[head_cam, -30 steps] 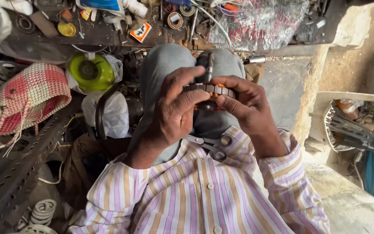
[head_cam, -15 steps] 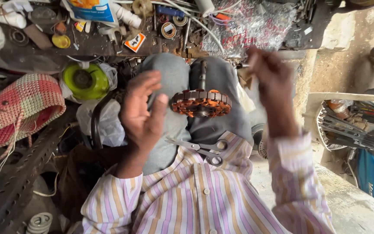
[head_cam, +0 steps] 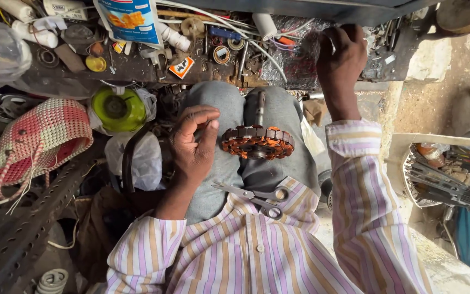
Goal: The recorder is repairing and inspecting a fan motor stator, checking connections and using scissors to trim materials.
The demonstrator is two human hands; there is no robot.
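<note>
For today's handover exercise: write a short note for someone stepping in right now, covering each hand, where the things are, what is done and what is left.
Left hand: empty, fingers curled, hovering over the left knee beside the round copper-wound motor stator.
Right hand: stretched to the cluttered metal shelf, among small parts; any grip is hidden.
Stator: resting on the lap, on the grey trousers, untouched.
Steel scissors: on the lap, nearer the striped shirt.
Done: stator set down.
Left: whatever the right hand seeks is not yet fetched.

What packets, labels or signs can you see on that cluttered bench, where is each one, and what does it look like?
Pouch: top of the bench, left of centre; flat, blue and white with an orange picture.
Card: just below the pouch; small tilted square, orange, white and black.
Tube: top left; white, lying down, dark print on its label.
</note>
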